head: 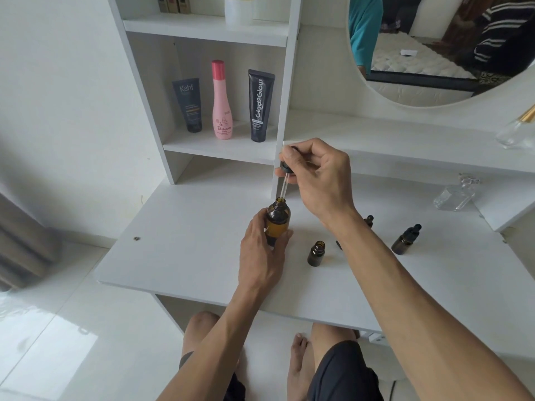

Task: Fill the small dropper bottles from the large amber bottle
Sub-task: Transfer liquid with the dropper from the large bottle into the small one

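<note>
My left hand [262,250] grips the large amber bottle [278,219], which stands upright and uncapped on the white table [179,250]. My right hand [314,172] pinches the black bulb of a dropper [285,175] above it, and the glass tube's tip sits at the bottle's mouth. A small amber bottle [316,253] stands open just to the right. Another small bottle with a dropper cap [405,238] stands further right. A third capped one [368,220] shows partly behind my right forearm.
A shelf unit at the back holds a dark tube [188,104], a pink bottle [222,101] and a black tube [259,105]. A clear glass bottle [454,195] lies at the right, below a round mirror [434,44]. My knees are under the table's front edge.
</note>
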